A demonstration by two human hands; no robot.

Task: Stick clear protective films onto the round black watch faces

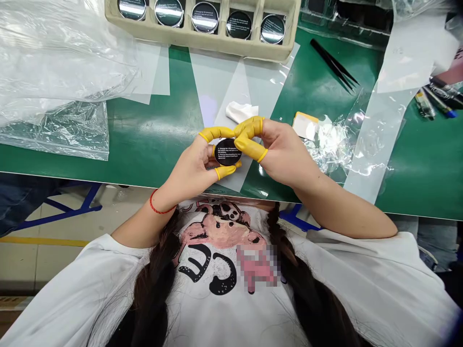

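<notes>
A round black watch face (pixel 227 152) with small white printed text is held over the near edge of the green table. My left hand (pixel 197 161) grips it by the rim, with yellow finger cots on the fingertips. My right hand (pixel 280 149), also in yellow cots, has thumb and forefinger pinched together at the upper right rim of the watch face. Whether a thin film is between those fingertips I cannot make out. Just beyond the hands, a crumpled white cloth (pixel 241 112) lies on clear plastic sheets (pixel 231 86).
At the back stands a beige tray (pixel 202 41) with several similar watch faces in compartments. Black tweezers (pixel 334 65) lie to its right. A yellow-edged white pad (pixel 306 126) is beside crumpled clear film (pixel 331 144). Plastic bags (pixel 61 62) cover the left; pens (pixel 439 99) lie far right.
</notes>
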